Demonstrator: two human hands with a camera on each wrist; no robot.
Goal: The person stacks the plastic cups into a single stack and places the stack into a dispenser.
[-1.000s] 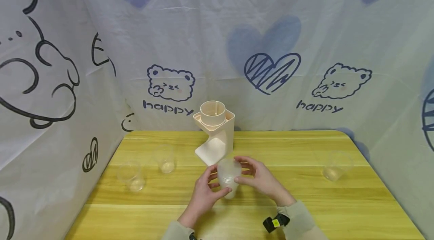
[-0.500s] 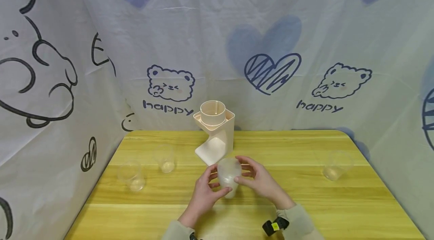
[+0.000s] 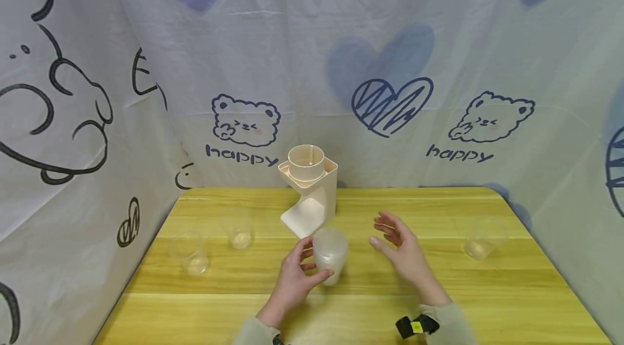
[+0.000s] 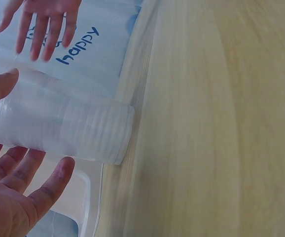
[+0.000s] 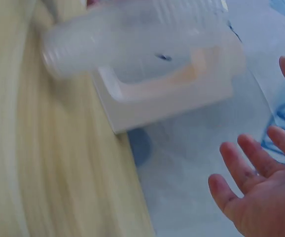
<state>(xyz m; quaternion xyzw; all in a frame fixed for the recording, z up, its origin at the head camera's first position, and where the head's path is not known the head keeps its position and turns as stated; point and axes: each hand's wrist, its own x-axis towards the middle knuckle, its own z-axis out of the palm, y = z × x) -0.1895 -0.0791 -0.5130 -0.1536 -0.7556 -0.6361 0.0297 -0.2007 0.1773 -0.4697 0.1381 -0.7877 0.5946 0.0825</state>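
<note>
A nested stack of clear plastic cups (image 3: 332, 247) stands on the wooden table near the middle. My left hand (image 3: 294, 279) holds it from the left, thumb in front and fingers behind. In the left wrist view the thumb and fingers lie on either side of the ribbed cups (image 4: 78, 121). My right hand (image 3: 403, 254) is in the air to the right of the stack, apart from it, fingers spread and holding nothing. The right wrist view shows its loosely bent fingers (image 5: 251, 168) away from the blurred stack (image 5: 132, 37).
A cream-coloured stand with a round holder (image 3: 312, 188) is just behind the stack. Two single clear cups, a nearer one (image 3: 190, 254) and a farther one (image 3: 239, 230), are on the left; another clear cup (image 3: 482, 239) is on the right. A printed curtain (image 3: 312, 63) hangs behind the table.
My right hand has let go of the cup stack and moved away to the right. The left hand and the stack have stayed in place.
</note>
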